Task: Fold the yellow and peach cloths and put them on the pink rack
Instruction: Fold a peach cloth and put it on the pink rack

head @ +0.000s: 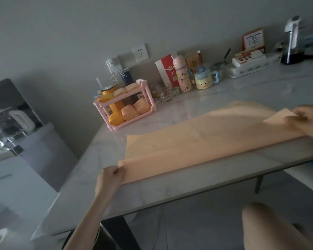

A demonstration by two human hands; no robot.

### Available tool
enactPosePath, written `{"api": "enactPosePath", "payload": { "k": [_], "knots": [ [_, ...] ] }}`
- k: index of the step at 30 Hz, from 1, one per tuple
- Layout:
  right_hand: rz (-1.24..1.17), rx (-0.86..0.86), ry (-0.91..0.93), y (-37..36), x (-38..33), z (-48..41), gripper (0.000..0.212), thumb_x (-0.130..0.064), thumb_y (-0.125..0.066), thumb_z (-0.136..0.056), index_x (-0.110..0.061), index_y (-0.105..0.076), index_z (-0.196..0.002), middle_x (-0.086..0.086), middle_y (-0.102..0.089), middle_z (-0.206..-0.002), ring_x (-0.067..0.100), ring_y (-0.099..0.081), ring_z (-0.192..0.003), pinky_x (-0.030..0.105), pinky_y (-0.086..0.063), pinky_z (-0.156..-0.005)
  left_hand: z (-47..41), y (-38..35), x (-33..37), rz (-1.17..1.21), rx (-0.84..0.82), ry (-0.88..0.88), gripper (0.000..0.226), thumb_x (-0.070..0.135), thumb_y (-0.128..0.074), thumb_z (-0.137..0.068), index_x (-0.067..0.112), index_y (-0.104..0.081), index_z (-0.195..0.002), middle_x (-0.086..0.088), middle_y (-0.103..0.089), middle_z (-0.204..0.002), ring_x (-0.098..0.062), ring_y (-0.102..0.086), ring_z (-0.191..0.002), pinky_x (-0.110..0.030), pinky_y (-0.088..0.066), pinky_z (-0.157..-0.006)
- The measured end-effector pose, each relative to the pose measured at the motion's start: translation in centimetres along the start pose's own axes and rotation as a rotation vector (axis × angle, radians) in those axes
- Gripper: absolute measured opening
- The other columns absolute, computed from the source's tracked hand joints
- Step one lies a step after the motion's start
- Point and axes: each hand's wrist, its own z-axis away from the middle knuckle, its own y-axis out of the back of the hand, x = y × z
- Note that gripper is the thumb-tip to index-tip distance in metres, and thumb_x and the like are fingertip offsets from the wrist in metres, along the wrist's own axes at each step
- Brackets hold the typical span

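- Your left hand [112, 175] is closest, down at the near left of the table [152, 192]. The fingers are curled in tight and pinch the near left corner of the peach cloth [206, 139].
- That cloth lies flat on the tabletop, pulled out long between your two hands.
- Your right hand [309, 121] is at the far right end, with thumb and fingers clamped on the cloth's other end. One corner is flipped up there.
- Further back on the left is the pink rack [150, 100], well apart from the spread cloth. Folded yellow cloths [117, 118] and folded peach cloths [129, 113] sit on its shelves.
- A pink bottle [182, 76] and a cartoon mug [203, 81] stand back by the wall.
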Motion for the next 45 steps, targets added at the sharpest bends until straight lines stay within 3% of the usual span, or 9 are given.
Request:
{"api": "enactPosePath", "payload": {
  "k": [3, 10, 14, 17, 23, 27, 39, 42, 45],
  "knots": [
    [-0.101, -0.062, 0.015, 2.7, -6.0, 4.1, 0.024, -0.025, -0.063, -0.083, -0.016, -0.05, -0.064, 0.012, -0.056, -0.062, 0.037, -0.055, -0.064, 0.043, -0.046, -0.063, 0.4, -0.5, 0.3, -0.078, 0.141, -0.02, 0.047, 0.024, -0.047, -0.094, 0.014, -0.033, -0.051, -0.001, -0.035, -0.048, -0.017, -0.034, -0.045, -0.028, -0.019, -0.046],
    [0.081, -0.032, 0.001, 4.7, -9.0, 6.2, 0.021, -0.021, -0.059, -0.087, -0.002, -0.059, -0.094, 0.026, -0.062, -0.088, 0.04, -0.059, -0.08, 0.036, -0.04, -0.063, 0.5, -1.7, 1.0, -0.183, 0.238, 0.006, 0.031, 0.03, -0.047, -0.093, 0.007, -0.056, -0.074, 0.001, -0.043, -0.059, -0.016, -0.037, -0.052, -0.029, -0.028, -0.053],
    [0.278, 0.123, 0.043, 5.3, -9.9, 6.6, 0.023, -0.003, -0.068, -0.075, 0.01, -0.058, -0.091, 0.034, -0.056, -0.087, 0.047, -0.055, -0.082, 0.046, -0.044, -0.067, 0.8, -1.0, 1.2, -0.353, 0.288, -0.049, 0.025, 0.025, -0.059, -0.088, 0.004, -0.057, -0.1, -0.014, -0.059, -0.089, -0.031, -0.051, -0.083, -0.035, -0.037, -0.064],
    [0.232, 0.148, 0.261, 5.0, -14.1, 8.3, 0.02, 0.01, -0.068, -0.063, 0.007, -0.062, -0.082, 0.029, -0.058, -0.079, 0.045, -0.058, -0.072, 0.047, -0.047, -0.064, 0.8, -1.6, 2.7, -0.346, 0.354, -0.315, 0.024, 0.014, -0.06, -0.087, 0.001, -0.062, -0.107, -0.019, -0.062, -0.109, -0.038, -0.053, -0.101, -0.046, -0.043, -0.08],
    [-0.007, -0.399, 0.787, 0.6, -25.6, 15.0, 0.043, -0.024, -0.033, -0.096, -0.004, -0.049, -0.131, 0.016, -0.043, -0.141, 0.03, -0.038, -0.131, 0.038, -0.024, -0.109, 2.7, -6.5, 10.0, -0.076, -0.132, -0.631, 0.057, 0.039, -0.022, -0.089, 0.013, -0.046, -0.134, -0.003, -0.042, -0.143, -0.018, -0.027, -0.138, -0.022, -0.012, -0.11],
    [0.093, -0.648, 0.71, -1.4, -25.9, 15.8, 0.061, -0.043, -0.028, -0.098, -0.015, -0.012, -0.149, 0.005, -0.01, -0.157, 0.018, -0.008, -0.144, 0.033, -0.004, -0.116, 2.3, -8.2, 8.8, -0.311, -0.397, -0.567, 0.089, 0.076, 0.011, -0.075, 0.027, -0.01, -0.147, 0.021, -0.002, -0.149, -0.005, 0.0, -0.142, -0.028, 0.002, -0.115],
    [0.234, -0.689, 0.545, 2.5, -19.3, 11.7, 0.077, -0.062, -0.021, -0.092, -0.014, -0.004, -0.15, -0.001, 0.004, -0.158, 0.012, 0.005, -0.144, 0.027, 0.002, -0.115, 1.4, -5.2, 4.7, -0.407, -0.38, -0.408, 0.058, 0.05, -0.012, -0.096, 0.024, -0.003, -0.148, 0.006, 0.004, -0.156, -0.008, 0.004, -0.143, -0.026, 0.004, -0.115],
    [0.219, -0.708, 0.453, 3.4, -16.0, 10.0, 0.077, -0.064, -0.023, -0.091, -0.016, -0.012, -0.15, -0.004, -0.005, -0.157, 0.013, -0.001, -0.144, 0.028, 0.0, -0.115, 1.2, -4.0, 3.7, -0.381, -0.385, -0.379, 0.085, 0.072, -0.002, -0.078, 0.023, -0.01, -0.147, 0.008, -0.004, -0.156, -0.007, -0.002, -0.143, -0.025, 0.0, -0.114],
    [0.234, -0.627, 0.412, 4.4, -13.2, 8.4, 0.083, -0.075, -0.018, -0.084, -0.021, -0.027, -0.146, -0.002, -0.022, -0.154, 0.018, -0.015, -0.142, 0.033, -0.008, -0.115, 1.1, -2.8, 3.0, -0.315, -0.356, -0.322, 0.061, 0.055, -0.017, -0.094, 0.023, -0.018, -0.146, 0.007, -0.011, -0.155, -0.01, -0.009, -0.143, -0.026, -0.004, -0.114]
  ]
}}
